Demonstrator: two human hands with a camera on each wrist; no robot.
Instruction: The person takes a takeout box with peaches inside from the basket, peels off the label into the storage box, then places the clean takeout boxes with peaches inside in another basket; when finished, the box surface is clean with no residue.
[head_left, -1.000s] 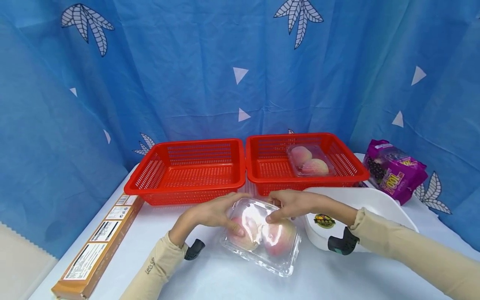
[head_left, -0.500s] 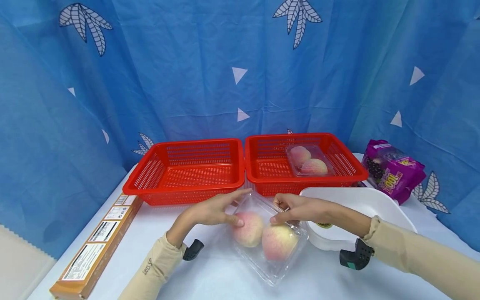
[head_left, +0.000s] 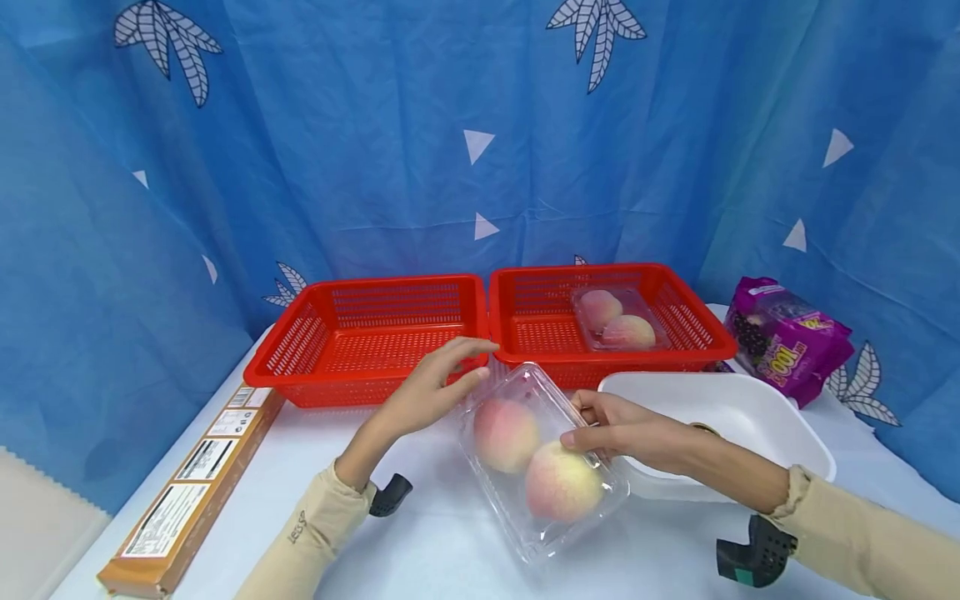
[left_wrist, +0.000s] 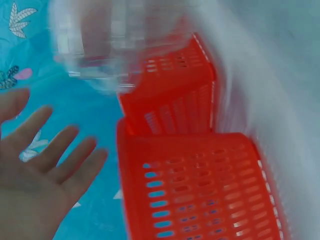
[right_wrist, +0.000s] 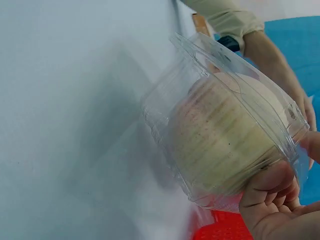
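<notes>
A clear plastic clamshell with two peaches inside is tilted up off the white table, just in front of the two red baskets. My right hand grips its right edge, thumb on top and fingers curled under. In the right wrist view the clamshell fills the frame, with my fingertips under its rim. My left hand hovers open with straight fingers at the box's far left corner; whether it touches is unclear. The left wrist view shows that spread hand below the blurred clamshell.
Two red baskets stand side by side at the back: the left one and the right one, which holds another clamshell of peaches. A white tray lies at right, a purple bag beyond it, a long brown box at left.
The clamshell has turned and tilted up in my right hand, which drew back toward me. My left hand came off the box and rose toward the left basket.
</notes>
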